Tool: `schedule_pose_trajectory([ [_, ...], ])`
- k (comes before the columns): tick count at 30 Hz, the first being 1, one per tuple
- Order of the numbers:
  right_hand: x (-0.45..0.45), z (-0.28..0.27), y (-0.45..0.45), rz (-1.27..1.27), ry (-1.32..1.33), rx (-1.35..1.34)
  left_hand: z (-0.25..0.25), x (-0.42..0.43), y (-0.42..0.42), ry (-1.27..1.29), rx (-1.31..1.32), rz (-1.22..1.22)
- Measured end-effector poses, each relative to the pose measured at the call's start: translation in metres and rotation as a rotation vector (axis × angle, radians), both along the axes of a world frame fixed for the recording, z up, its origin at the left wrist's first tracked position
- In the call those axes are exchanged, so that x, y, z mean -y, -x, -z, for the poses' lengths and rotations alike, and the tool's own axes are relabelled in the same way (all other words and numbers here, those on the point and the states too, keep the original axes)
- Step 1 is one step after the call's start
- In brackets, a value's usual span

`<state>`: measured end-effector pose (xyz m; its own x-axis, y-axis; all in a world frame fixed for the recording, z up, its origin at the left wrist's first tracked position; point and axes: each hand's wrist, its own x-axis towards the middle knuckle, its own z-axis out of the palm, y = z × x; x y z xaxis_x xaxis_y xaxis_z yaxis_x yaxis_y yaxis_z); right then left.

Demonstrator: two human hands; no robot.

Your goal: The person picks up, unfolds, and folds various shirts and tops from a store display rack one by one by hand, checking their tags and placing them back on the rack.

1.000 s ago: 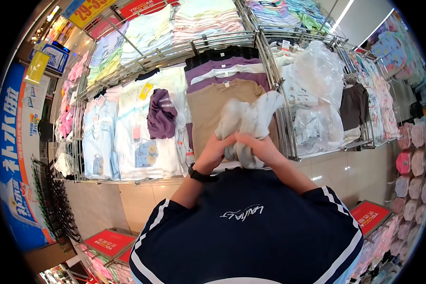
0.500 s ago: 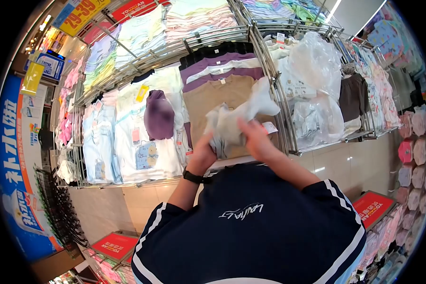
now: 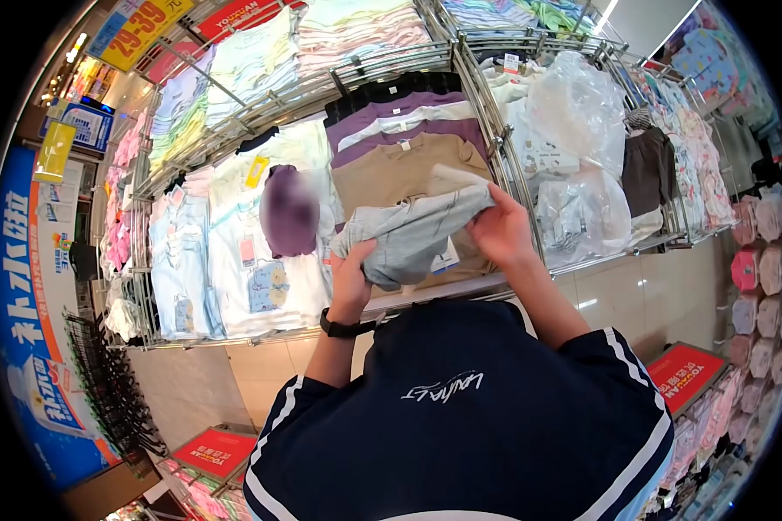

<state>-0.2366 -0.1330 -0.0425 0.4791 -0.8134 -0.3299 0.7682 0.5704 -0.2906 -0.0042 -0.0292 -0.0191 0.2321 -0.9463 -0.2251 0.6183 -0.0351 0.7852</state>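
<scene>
A light grey folded garment [image 3: 417,230] is stretched between my hands, above a stack of folded shirts; its exact kind is unclear. My left hand [image 3: 354,271] pinches its left end, thumb on top. At its upper right end, my right hand [image 3: 502,227] grips the edge, some of its fingers hidden. A white tag [image 3: 446,256] shows under the garment. Beneath lies a tan T-shirt [image 3: 378,178], partly covered. A rolled purple garment [image 3: 290,213] rests on white printed clothes [image 3: 269,286] to the left of my hands.
Metal rack rails [image 3: 497,130] divide the display into bins. Plastic-wrapped clothes [image 3: 582,213] fill the bin at right, beside dark brown garments [image 3: 649,169]. Pastel folded stacks [image 3: 361,35] lie along the back. Red signs [image 3: 686,379] stand on racks behind me.
The grey garment has gone from bunched up to spread lengthwise. My left hand has moved left and my right hand right, so they are farther apart.
</scene>
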Motion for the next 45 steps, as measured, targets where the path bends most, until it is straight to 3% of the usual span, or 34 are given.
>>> schedule_pose_trajectory([
  [3, -0.026, 0.002, 0.013, -0.087, 0.178, 0.438, 0.013, -0.006, -0.011, 0.035, -0.127, 0.039],
  [5, -0.04, -0.002, 0.006, -0.112, 0.013, 0.365, 0.005, -0.013, -0.011, 0.121, -0.235, 0.105],
  [8, -0.049, -0.003, -0.001, -0.157, -0.136, 0.269, 0.032, -0.027, -0.019, 0.157, 0.261, 0.327],
  [11, -0.037, 0.015, -0.008, -0.205, -0.121, 0.046, 0.002, -0.008, -0.015, 0.23, 0.344, 0.687],
  [15, -0.023, -0.006, -0.012, -0.312, 0.058, 0.007, 0.017, -0.002, -0.006, -0.155, -0.628, 0.416],
  [16, -0.026, -0.022, -0.014, -0.331, 0.165, -0.128, 0.01, 0.003, -0.006, -0.173, -0.618, 0.44],
  [19, -0.033, -0.024, -0.008, -0.402, 0.886, -0.879, 0.008, 0.012, 0.001, -0.057, -0.23, 0.404],
  [20, -0.035, -0.01, -0.004, -0.482, 0.799, -0.714, 0.004, 0.014, 0.003, -0.093, -0.1, 0.361],
  [23, -0.04, -0.009, 0.004, -0.366, 0.787, -0.657, 0.005, 0.015, 0.003, -0.054, -0.049, 0.203],
  [24, -0.039, -0.008, 0.014, -0.464, 0.657, -0.562, 0.005, 0.014, 0.002, -0.047, -0.058, 0.171],
  [28, -0.026, 0.003, 0.052, -0.514, 0.712, -0.516, 0.003, 0.01, -0.01, -0.002, -0.09, 0.056],
  [31, -0.012, -0.022, 0.046, -0.054, 0.508, -0.094, 0.0, 0.007, -0.014, 0.053, -0.078, 0.041],
  [34, -0.006, -0.064, 0.041, -0.079, 0.317, 0.081, -0.002, 0.008, -0.01, 0.064, -0.084, 0.044],
  [37, -0.008, -0.057, 0.02, -0.344, 0.479, -0.048, -0.011, 0.013, 0.004, 0.095, -0.036, 0.092],
  [41, -0.028, -0.075, -0.013, -0.52, 1.041, -0.967, -0.005, 0.015, 0.007, 0.159, 0.173, 0.184],
  [43, -0.028, -0.066, -0.018, -0.562, 0.864, -0.789, -0.012, 0.016, 0.01, 0.118, 0.129, 0.092],
  [45, -0.023, -0.071, -0.01, -0.525, 0.807, -0.856, -0.017, 0.014, 0.005, 0.103, 0.059, 0.012],
])
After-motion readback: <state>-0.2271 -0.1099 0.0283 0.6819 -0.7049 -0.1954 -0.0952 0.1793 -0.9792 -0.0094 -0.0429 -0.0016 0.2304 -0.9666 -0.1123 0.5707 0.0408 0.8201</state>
